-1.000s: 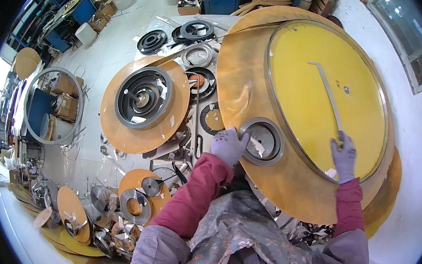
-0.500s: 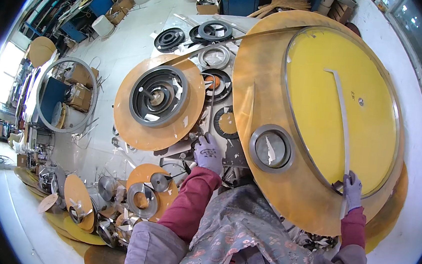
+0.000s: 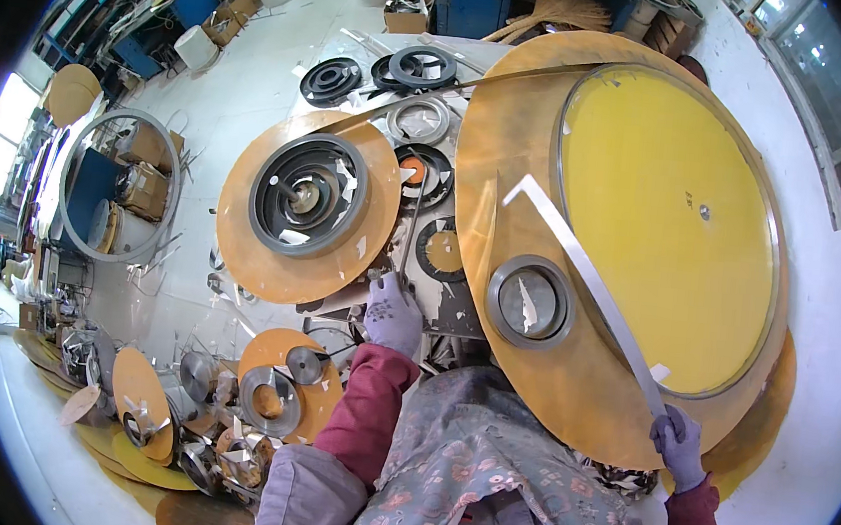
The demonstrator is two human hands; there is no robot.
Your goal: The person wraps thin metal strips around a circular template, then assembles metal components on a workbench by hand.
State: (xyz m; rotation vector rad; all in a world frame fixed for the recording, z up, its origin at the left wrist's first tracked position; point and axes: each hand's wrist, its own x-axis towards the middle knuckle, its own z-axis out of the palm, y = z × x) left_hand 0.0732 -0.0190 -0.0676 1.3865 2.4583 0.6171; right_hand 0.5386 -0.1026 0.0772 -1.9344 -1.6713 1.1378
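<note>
My right hand (image 3: pixel 679 447), in a grey glove, is closed around the lower end of a long flat metal strip (image 3: pixel 598 286) with a short bent tip. The strip slants across a large orange disc (image 3: pixel 527 92), beside the metal-edged yellow round (image 3: pixel 666 254) on it. My left hand (image 3: pixel 394 318), gloved too, is closed at the lower end of a thin metal rod (image 3: pixel 413 217); its grip is partly hidden. Left of the rod stands a smaller orange disc (image 3: pixel 246 202) carrying a dark stepped ring (image 3: pixel 263 211). A dark band (image 3: pixel 399 109) runs between the two discs.
A round metal cup (image 3: pixel 499 304) sits on the large disc's left side. Several black rings (image 3: pixel 330 81) lie at the back of the table. Orange discs and metal rings (image 3: pixel 270 401) are piled at lower left. A white wall (image 3: pixel 835 329) stands at right.
The metal strip has swung left off the yellow round, its bent tip now over the orange rim. My right hand has moved lower. My left hand stays by the rod's end.
</note>
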